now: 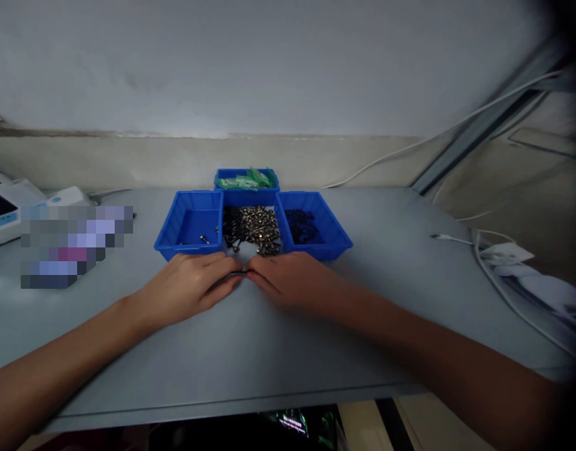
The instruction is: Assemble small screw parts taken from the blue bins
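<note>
My left hand (194,282) and my right hand (288,279) meet fingertip to fingertip, low over the table in front of the blue bins. Pinched between both sets of fingers is a small, thin dark piece (238,272); its kind is too small to make out. Just beyond my fingers lies a heap of small brass-coloured and dark metal parts (257,228). The left blue bin (166,233) holds a few similar metal parts (204,239). Inside the right blue bin (337,235) are several dark parts (302,225).
A blue bin (248,199) at the back contains green plastic packets (245,180). White power strips (62,197) and a pixelated patch are on the left. Cables (488,269) run along the right side of the grey table (198,369), below which a lit screen (292,423) shows.
</note>
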The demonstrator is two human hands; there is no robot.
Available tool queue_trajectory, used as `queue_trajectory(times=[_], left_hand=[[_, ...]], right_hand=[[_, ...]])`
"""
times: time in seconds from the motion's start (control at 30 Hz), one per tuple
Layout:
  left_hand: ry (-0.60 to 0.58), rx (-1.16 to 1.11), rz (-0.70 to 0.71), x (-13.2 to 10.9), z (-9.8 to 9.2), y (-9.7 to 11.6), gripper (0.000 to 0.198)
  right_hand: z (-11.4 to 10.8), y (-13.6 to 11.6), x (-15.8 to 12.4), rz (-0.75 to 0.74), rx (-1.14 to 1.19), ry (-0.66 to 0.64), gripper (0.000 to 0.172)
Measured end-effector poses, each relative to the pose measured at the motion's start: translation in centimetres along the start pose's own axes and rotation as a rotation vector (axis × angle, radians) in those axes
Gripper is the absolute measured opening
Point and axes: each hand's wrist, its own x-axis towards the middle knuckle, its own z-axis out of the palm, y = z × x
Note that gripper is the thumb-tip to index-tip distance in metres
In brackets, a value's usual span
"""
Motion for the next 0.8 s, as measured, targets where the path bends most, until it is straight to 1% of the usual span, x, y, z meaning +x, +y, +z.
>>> queue_trajectory(times=[0.13,0.27,0.43,0.57,0.7,0.8], left_hand=[[0.021,-0.001,0.023,-0.15,0.21,-0.17,0.023],[0.063,-0.011,0.046,-0.23,0.24,-0.25,0.022],[0.023,-0.058,0.109,-0.26,-0.02,-0.28,0.022],[-0.004,-0.089,0.141,-0.25,-0.18,-0.34,0.023],[-0.003,-0.079,0.149,-0.32,-0.01,-0.49,0.021],[0.03,-0.063,0.17,-0.39,0.16,-0.54,0.02]], right_hand=[[-0.09,-0.05,-0.08,-0.014,-0.011,-0.003,0.026],[0.0,0.03,-0.15,-0.075,-0.03,0.009,0.028],[0.43,0.17,-0.11,-0.091,-0.034,0.011,0.024],[0.36,0.09,-0.19,-0.086,-0.022,0.019,0.022],[0.27,0.04,-0.22,-0.088,-0.048,0.029,0.022],[0.47,0.14,-0.13,-0.092,-0.048,0.033,0.022]])
